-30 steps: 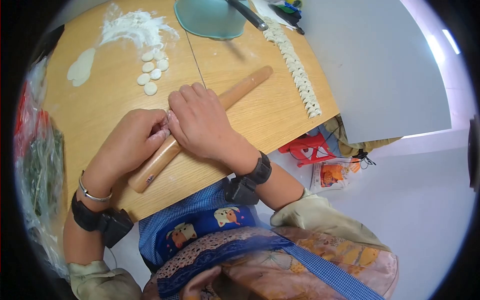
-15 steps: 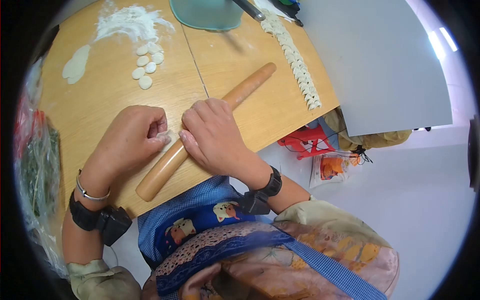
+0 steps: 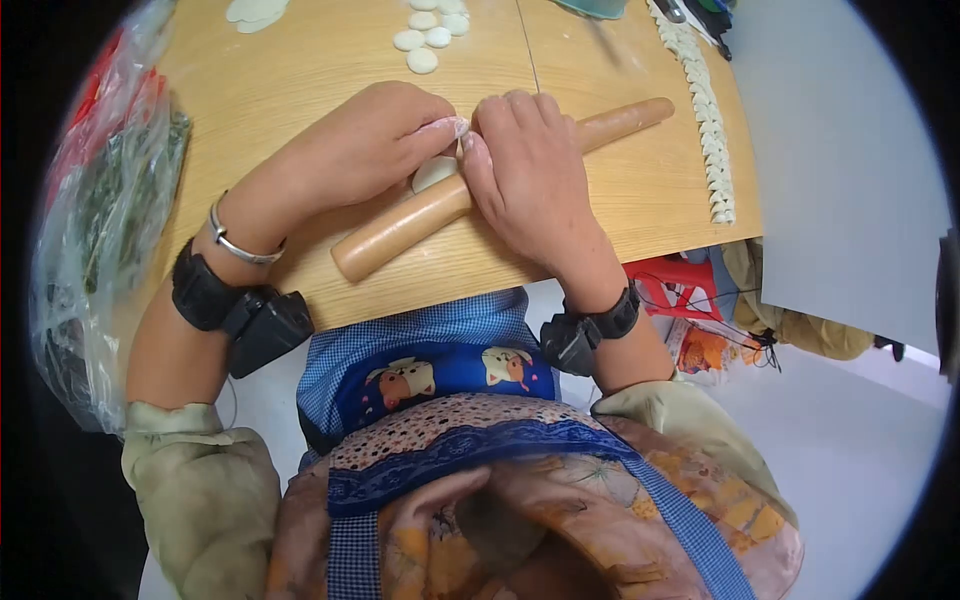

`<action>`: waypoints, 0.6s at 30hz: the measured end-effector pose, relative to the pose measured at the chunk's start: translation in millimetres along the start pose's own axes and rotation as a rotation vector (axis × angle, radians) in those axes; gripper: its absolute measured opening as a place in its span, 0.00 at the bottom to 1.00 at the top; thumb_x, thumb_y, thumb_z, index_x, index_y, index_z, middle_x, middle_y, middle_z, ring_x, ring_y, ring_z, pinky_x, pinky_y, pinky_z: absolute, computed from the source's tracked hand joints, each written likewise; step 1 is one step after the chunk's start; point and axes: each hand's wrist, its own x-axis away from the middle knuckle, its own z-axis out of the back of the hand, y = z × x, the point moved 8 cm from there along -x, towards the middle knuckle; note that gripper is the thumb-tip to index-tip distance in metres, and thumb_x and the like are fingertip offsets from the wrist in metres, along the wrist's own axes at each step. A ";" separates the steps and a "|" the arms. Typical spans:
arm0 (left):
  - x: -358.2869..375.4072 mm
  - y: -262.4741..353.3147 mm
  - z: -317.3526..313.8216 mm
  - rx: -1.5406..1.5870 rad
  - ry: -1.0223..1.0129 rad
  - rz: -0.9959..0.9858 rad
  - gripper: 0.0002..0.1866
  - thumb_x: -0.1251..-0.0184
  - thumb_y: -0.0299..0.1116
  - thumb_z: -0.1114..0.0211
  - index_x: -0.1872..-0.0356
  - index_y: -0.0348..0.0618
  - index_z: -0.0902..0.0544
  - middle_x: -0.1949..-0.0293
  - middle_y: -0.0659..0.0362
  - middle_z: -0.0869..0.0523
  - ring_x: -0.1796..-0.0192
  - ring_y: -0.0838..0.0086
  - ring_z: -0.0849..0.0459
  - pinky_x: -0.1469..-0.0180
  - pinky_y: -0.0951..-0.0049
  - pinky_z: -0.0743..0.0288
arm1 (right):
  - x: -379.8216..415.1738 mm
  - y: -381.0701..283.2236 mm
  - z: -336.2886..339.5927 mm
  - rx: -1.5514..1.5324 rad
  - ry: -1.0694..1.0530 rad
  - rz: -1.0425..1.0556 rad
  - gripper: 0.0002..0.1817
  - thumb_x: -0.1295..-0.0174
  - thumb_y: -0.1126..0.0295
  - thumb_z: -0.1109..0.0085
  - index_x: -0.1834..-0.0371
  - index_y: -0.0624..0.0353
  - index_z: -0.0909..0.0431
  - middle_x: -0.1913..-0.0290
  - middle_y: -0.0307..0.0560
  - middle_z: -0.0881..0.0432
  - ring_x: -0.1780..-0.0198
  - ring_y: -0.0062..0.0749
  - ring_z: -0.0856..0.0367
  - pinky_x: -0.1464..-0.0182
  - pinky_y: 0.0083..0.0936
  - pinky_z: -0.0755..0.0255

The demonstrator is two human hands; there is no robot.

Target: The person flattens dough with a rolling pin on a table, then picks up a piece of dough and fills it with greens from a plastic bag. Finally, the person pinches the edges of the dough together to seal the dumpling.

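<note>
My right hand (image 3: 532,165) is wrapped over the middle of a wooden rolling pin (image 3: 405,225), which lies slantwise on the table. A round dough wrapper (image 3: 434,174) shows between the pin and my left hand (image 3: 385,140), partly covered by both. My left fingers are curled at the wrapper's far side, and my floury left thumb reaches close to my right thumb. Just where the left fingertips grip the dough is hidden. Several small flattened dough discs (image 3: 422,61) lie beyond my hands. Farther left, thin rolled wrappers (image 3: 257,12) overlap at the frame's top edge.
A long row of folded dumplings (image 3: 712,140) runs along the table's right side. Part of a teal bowl (image 3: 596,8) shows at the top. A plastic bag of greens (image 3: 130,190) stands at the left edge. Below the table at right is a red stool (image 3: 685,285).
The camera view has shifted, so table and hands appear higher and farther right. My left thumb now points toward the right hand, and more of the wrapper shows beside the pin.
</note>
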 end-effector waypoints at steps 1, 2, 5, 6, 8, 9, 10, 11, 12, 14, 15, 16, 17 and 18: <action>0.0 -1.7 -0.3 0.026 0.000 0.029 0.19 0.23 0.38 0.48 0.72 0.33 0.24 0.81 0.56 0.25 0.77 0.73 0.28 0.71 0.70 0.32 | -4.8 0.7 -1.9 0.017 0.011 0.014 0.09 0.41 0.65 0.43 0.65 0.60 0.26 0.65 0.50 0.25 0.58 0.48 0.27 0.56 0.43 0.35; -0.5 -3.5 -1.0 0.052 0.000 0.055 0.20 0.23 0.39 0.48 0.72 0.32 0.24 0.80 0.55 0.25 0.77 0.72 0.28 0.71 0.69 0.31 | -8.1 1.1 -3.3 0.037 0.022 0.027 0.09 0.41 0.66 0.43 0.65 0.60 0.26 0.65 0.50 0.24 0.59 0.47 0.27 0.57 0.43 0.35; -4.7 -6.9 -0.4 -0.010 0.034 -0.053 0.16 0.26 0.36 0.44 0.71 0.32 0.24 0.80 0.55 0.24 0.76 0.73 0.27 0.70 0.70 0.31 | -16.8 3.6 -5.4 0.003 0.040 0.013 0.07 0.41 0.67 0.44 0.66 0.60 0.26 0.67 0.50 0.24 0.60 0.47 0.27 0.58 0.43 0.35; -3.8 -3.7 0.8 -0.013 0.038 -0.051 0.16 0.26 0.36 0.44 0.71 0.32 0.24 0.80 0.55 0.24 0.76 0.73 0.27 0.70 0.70 0.31 | -17.0 3.4 -5.3 0.001 0.042 0.017 0.07 0.41 0.67 0.44 0.66 0.60 0.26 0.67 0.50 0.24 0.60 0.47 0.27 0.58 0.43 0.35; -1.0 -5.3 -6.2 0.070 -0.049 0.058 0.11 0.32 0.30 0.39 0.71 0.32 0.24 0.79 0.56 0.24 0.75 0.75 0.27 0.69 0.71 0.30 | -13.7 4.5 -5.3 -0.033 0.017 0.000 0.07 0.40 0.68 0.44 0.66 0.59 0.27 0.66 0.50 0.25 0.59 0.48 0.27 0.57 0.44 0.35; -1.0 -4.0 -4.7 0.069 -0.048 0.057 0.11 0.32 0.30 0.39 0.71 0.32 0.24 0.79 0.56 0.24 0.75 0.75 0.27 0.69 0.71 0.30 | -10.2 3.1 -3.2 -0.032 0.018 0.001 0.07 0.40 0.68 0.44 0.66 0.59 0.27 0.66 0.50 0.25 0.59 0.48 0.27 0.57 0.44 0.35; -0.8 -4.1 -5.4 0.050 -0.075 0.078 0.08 0.35 0.28 0.38 0.71 0.32 0.23 0.79 0.56 0.24 0.74 0.76 0.27 0.68 0.72 0.30 | -4.9 2.0 -1.1 -0.030 -0.001 -0.013 0.07 0.40 0.68 0.44 0.66 0.59 0.28 0.65 0.51 0.25 0.58 0.48 0.28 0.56 0.44 0.36; -0.5 -4.2 -6.6 0.032 -0.100 0.099 0.06 0.38 0.25 0.36 0.70 0.32 0.23 0.79 0.57 0.24 0.74 0.77 0.28 0.68 0.72 0.30 | 0.6 0.8 1.4 -0.028 -0.021 -0.027 0.07 0.40 0.68 0.44 0.65 0.59 0.29 0.64 0.51 0.25 0.58 0.49 0.28 0.55 0.44 0.37; -0.5 -4.0 -6.5 0.033 -0.097 0.099 0.06 0.38 0.25 0.36 0.70 0.32 0.23 0.79 0.57 0.24 0.74 0.77 0.28 0.68 0.72 0.30 | 6.7 -1.2 5.3 -0.027 -0.022 -0.023 0.07 0.40 0.68 0.44 0.65 0.59 0.29 0.64 0.51 0.25 0.58 0.49 0.28 0.55 0.44 0.37; -0.6 -1.6 -4.7 -0.014 -0.077 0.069 0.05 0.41 0.25 0.37 0.69 0.33 0.22 0.79 0.57 0.25 0.73 0.77 0.27 0.68 0.72 0.30 | 19.5 -2.4 10.2 -0.067 -0.036 -0.036 0.08 0.39 0.68 0.44 0.64 0.59 0.30 0.63 0.52 0.27 0.58 0.49 0.30 0.54 0.44 0.38; 0.1 -3.0 -5.1 -0.014 -0.076 0.071 0.05 0.41 0.25 0.37 0.69 0.33 0.22 0.79 0.57 0.25 0.73 0.77 0.27 0.68 0.72 0.30 | 24.7 -2.3 10.7 -0.067 -0.037 -0.034 0.08 0.39 0.68 0.44 0.64 0.59 0.30 0.63 0.52 0.27 0.58 0.49 0.30 0.54 0.44 0.38; 0.4 -3.5 -3.2 -0.006 -0.040 0.063 0.04 0.41 0.24 0.37 0.69 0.33 0.21 0.79 0.58 0.25 0.73 0.77 0.27 0.68 0.72 0.30 | 30.1 -2.8 12.2 -0.075 -0.014 -0.015 0.08 0.39 0.68 0.44 0.64 0.59 0.29 0.64 0.52 0.28 0.59 0.49 0.30 0.53 0.44 0.39; 0.5 -3.7 -1.2 0.002 -0.005 0.056 0.04 0.42 0.24 0.37 0.68 0.33 0.21 0.79 0.58 0.25 0.73 0.77 0.27 0.68 0.72 0.30 | 32.9 -3.7 13.7 -0.083 0.009 0.003 0.08 0.39 0.68 0.44 0.63 0.60 0.29 0.64 0.52 0.29 0.59 0.49 0.31 0.53 0.44 0.39; 0.8 -3.5 -1.8 0.001 -0.006 0.054 0.04 0.42 0.24 0.37 0.68 0.33 0.21 0.79 0.58 0.25 0.73 0.77 0.27 0.68 0.72 0.30 | 33.9 -3.6 13.6 -0.082 0.010 0.002 0.08 0.39 0.68 0.44 0.63 0.60 0.29 0.64 0.52 0.29 0.59 0.49 0.31 0.53 0.44 0.39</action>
